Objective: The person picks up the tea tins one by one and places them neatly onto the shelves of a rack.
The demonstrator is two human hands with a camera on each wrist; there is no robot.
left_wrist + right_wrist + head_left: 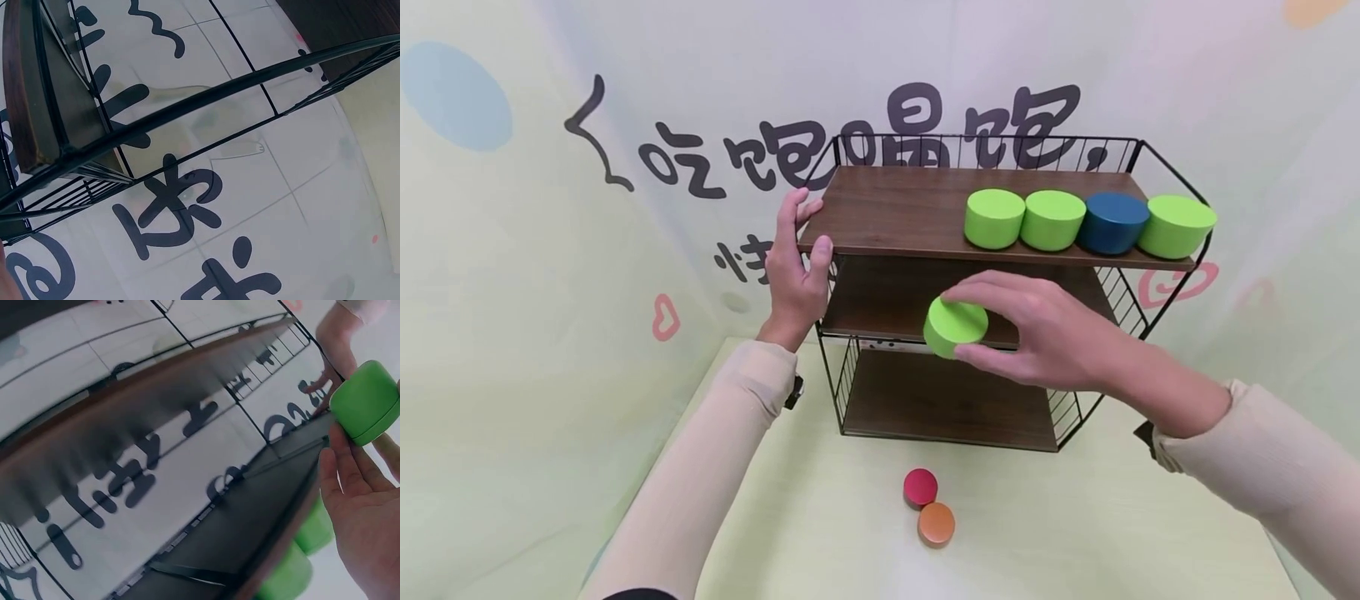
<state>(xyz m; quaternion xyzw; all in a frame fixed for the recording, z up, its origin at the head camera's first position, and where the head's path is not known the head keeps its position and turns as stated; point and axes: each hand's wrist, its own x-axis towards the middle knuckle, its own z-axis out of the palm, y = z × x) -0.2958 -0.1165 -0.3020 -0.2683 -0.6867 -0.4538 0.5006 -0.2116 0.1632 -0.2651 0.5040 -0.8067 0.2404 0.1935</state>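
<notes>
Pale counter [1060,521] carried a wooden shelf [891,208] before a lettered curtain [820,58]. Right grip [1047,332] held a green block [953,330]; left grip [796,275] held the shelf's end.

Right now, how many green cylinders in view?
4. On the top shelf: one green cylinder and a second side by side left of the blue cylinder, a third right of it. Fourth is in the right hand; any behind that hand would be hidden.
</notes>
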